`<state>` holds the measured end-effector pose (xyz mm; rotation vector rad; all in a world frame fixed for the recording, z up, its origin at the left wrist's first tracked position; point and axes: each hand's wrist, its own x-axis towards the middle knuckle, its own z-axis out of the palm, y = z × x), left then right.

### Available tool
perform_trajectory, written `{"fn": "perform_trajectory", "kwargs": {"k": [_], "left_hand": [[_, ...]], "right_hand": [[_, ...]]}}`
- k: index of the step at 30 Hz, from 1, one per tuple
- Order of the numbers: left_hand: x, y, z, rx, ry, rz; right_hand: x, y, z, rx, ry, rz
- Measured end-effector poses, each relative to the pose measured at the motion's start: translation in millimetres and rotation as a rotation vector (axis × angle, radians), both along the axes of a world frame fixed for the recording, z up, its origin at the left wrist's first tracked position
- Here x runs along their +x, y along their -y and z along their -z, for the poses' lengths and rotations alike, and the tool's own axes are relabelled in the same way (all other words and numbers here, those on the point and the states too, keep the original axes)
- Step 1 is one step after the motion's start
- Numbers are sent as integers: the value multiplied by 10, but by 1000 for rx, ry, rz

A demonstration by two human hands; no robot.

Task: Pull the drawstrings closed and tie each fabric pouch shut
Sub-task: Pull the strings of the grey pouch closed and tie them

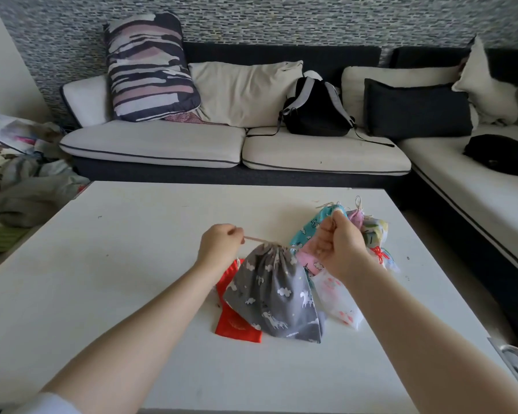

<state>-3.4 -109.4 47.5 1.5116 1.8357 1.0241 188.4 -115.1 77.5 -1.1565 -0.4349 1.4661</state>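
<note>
A person seated at a white desk (132, 294) works on a grey drawstring pouch (277, 297) printed with white clouds and unicorns, its mouth gathered into tight pleats at the top. The left hand (219, 245), fingers curled, pinches a pale drawstring (259, 239) that runs taut from the pouch's gathered neck out to the left. The right hand (340, 245) is raised just right of the neck in a closed fist; a cord is not plainly visible in it, so what it holds cannot be told for certain.

The grey pouch lies near the middle of the desk, overlapping a red pouch (237, 325) that shows beneath its left edge. To its right sits a loose heap of further pouches: a turquoise one (307, 231), a pink one (310, 259) with white clouds, a sheer white one (338, 303) with pink marks, and a pale patterned one (374, 231) near a pouch tied with red cord (380, 255). Several in the heap already show knotted strings at their tops.

Behind the desk stands a corner sofa (162, 144) with cream seat cushions on a dark frame, carrying a striped pillow (150, 67), a black backpack (317, 112) and a dark cushion (417, 110). Crumpled laundry (27, 174) lies on the floor at the left.
</note>
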Motion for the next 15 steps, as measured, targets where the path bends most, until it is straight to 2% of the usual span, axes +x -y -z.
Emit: {"fn": "perform_trajectory", "kwargs": {"k": [3,6,10,15], "left_hand": [[5,78,-115,123,104,153],[-33,96,-179,40,236,417],[7,99,-105,-92,199,434],[-101,53,-141,-237,35,445]], "right_hand": [[-39,-9,49,60,393,-117],[-61,-6,57,112,769,-213],[-52,-21,70,154,1007,-276],[-34,-8,157,87,1302,-460]]}}
